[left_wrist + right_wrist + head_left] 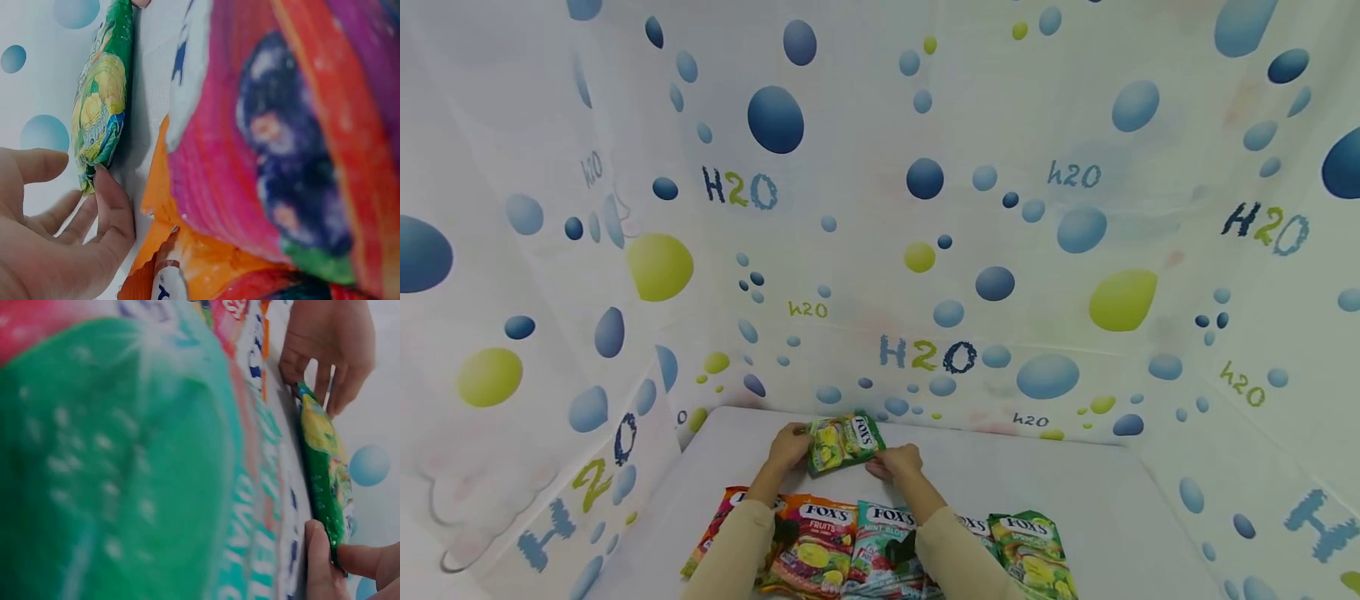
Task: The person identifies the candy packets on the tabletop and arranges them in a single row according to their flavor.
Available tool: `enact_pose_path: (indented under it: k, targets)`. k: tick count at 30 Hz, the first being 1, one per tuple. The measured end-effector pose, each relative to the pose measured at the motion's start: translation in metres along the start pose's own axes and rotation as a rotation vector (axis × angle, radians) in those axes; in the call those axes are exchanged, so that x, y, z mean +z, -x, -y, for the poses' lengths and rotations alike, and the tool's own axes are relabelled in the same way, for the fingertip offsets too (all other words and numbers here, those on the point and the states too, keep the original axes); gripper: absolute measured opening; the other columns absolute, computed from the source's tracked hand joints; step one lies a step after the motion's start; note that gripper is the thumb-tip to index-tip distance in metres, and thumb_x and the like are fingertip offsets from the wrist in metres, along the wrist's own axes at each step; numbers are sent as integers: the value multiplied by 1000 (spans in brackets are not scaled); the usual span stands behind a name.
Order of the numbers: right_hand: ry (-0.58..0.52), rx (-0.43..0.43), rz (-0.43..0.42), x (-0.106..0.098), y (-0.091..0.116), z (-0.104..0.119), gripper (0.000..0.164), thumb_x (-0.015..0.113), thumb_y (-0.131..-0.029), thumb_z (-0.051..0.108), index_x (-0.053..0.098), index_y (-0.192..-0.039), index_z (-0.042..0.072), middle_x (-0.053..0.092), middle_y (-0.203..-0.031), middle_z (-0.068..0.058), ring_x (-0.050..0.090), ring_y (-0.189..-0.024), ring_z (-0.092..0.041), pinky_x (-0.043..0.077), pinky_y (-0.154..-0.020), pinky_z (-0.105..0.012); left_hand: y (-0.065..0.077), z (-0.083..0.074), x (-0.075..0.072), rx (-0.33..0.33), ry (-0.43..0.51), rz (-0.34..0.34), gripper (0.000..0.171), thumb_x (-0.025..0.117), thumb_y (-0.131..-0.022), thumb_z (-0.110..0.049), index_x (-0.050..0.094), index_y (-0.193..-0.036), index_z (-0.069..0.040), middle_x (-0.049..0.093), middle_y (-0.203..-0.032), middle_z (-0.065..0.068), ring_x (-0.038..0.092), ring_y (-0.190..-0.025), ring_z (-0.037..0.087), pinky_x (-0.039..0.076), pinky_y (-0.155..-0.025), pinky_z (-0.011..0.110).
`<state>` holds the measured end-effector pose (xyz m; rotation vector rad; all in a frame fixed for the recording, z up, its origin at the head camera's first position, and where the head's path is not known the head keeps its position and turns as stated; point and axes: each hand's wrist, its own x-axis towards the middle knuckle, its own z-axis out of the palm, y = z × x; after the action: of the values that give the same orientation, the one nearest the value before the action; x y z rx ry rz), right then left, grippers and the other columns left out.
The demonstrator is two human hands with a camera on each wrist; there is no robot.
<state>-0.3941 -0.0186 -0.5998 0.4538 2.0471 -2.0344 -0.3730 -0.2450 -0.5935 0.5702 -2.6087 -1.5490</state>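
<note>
Toward the back of the white table, a green and yellow Fox's candy bag [844,443] lies turned sideways between my two hands. My left hand [789,450] holds its left end; in the left wrist view the fingers [112,206] are right at the crimped edge of the bag [103,106]. At the other end, my right hand [901,463] pinches the bag's corner between thumb and finger, plain to see in the right wrist view, where the thumb [359,559] is on the bag [325,469].
Nearer me lies a row of Fox's bags: a red one [718,529] at left, an orange fruits bag [814,546], a teal mint bag [880,533], a partly hidden one [976,527] and a green-yellow bag [1033,554]. My forearms reach over the row. A bubble-printed curtain [850,250] surrounds the table.
</note>
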Motion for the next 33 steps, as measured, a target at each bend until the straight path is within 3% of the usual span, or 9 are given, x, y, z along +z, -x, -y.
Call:
enact_pose_path:
  k: [3, 10, 16, 20, 27, 33]
  targets:
    - [7, -22, -4, 1, -3, -2, 23, 70, -92, -8, 61, -112, -14, 75, -86, -24, 78, -70, -25, 64, -68, -30, -4, 2, -1, -33, 32, -9, 59, 58, -95, -15, 45, -148, 9, 55, -135, 32, 61, -99, 33, 57, -75, 36]
    - [32, -26, -8, 1, -5, -4, 32, 71, -92, -5, 60, -120, -17, 76, -82, -20, 78, -68, -23, 63, -66, -28, -3, 1, -4, -57, 61, 24, 60, 61, -98, -14, 42, -147, 15, 54, -137, 34, 58, -110, 37, 53, -98, 48]
    - [-2, -4, 10, -1, -5, -5, 40, 71, -94, -1, 57, -128, -16, 76, -86, -19, 78, -71, -22, 63, -68, -28, 3, 3, -7, -81, 183, 55, 59, 63, -100, -12, 43, -149, 13, 61, -125, 27, 62, -93, 27, 56, -78, 33]
    - [-66, -9, 69, 0, -3, -3, 43, 73, -95, 2, 55, -129, -15, 74, -95, -20, 78, -78, -24, 64, -73, -31, 8, 1, -10, -94, 228, 75, 59, 62, -101, -14, 43, -151, 11, 62, -124, 25, 61, -92, 23, 54, -76, 29]
    - [-194, -40, 166, -5, 8, 1, 46, 71, -98, 4, 49, -131, -20, 72, -107, -28, 77, -92, -32, 63, -84, -38, 17, -1, -7, -85, 304, 106, 60, 61, -102, -12, 38, -155, 7, 61, -127, 25, 61, -97, 26, 55, -81, 34]
    - [-260, -40, 196, -12, 13, 8, 47, 71, -97, 1, 48, -133, -19, 71, -107, -27, 76, -85, -25, 63, -85, -37, 24, -8, -6, -101, 404, 126, 62, 60, -102, -10, 34, -156, 5, 53, -139, 28, 59, -113, 34, 53, -97, 43]
